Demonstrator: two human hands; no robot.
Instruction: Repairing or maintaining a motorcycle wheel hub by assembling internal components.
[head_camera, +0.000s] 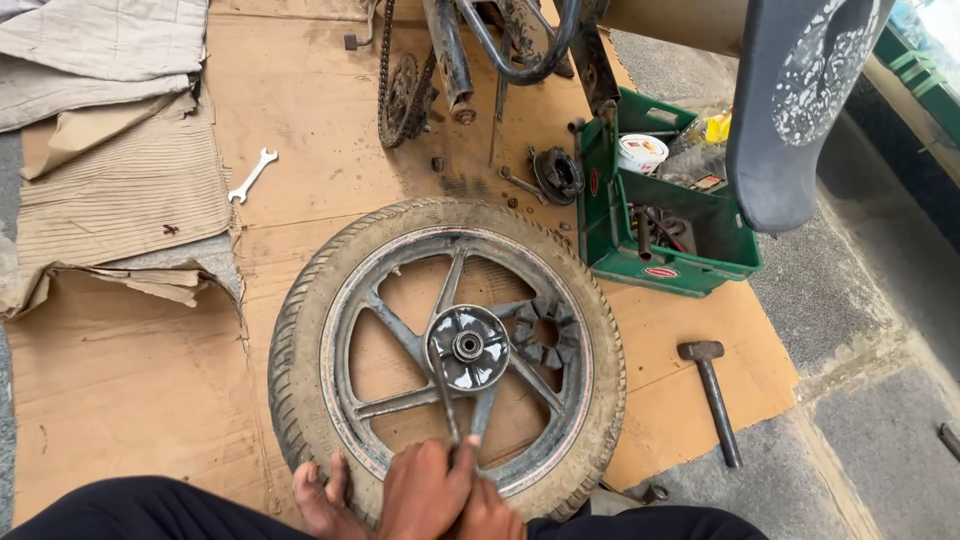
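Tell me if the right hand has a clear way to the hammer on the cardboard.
Probably yes. The hammer lies in the open beside the wheel, nothing on it. But the right hand grips a thin tool at the hub and would need to let go first.

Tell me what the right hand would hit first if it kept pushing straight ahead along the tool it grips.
The right hand grips a thin metal tool pointing up toward the wheel's centre. Going straight on, it would most likely meet the hub first, where the tool's tip already seems to rest, though depth is hard to judge.
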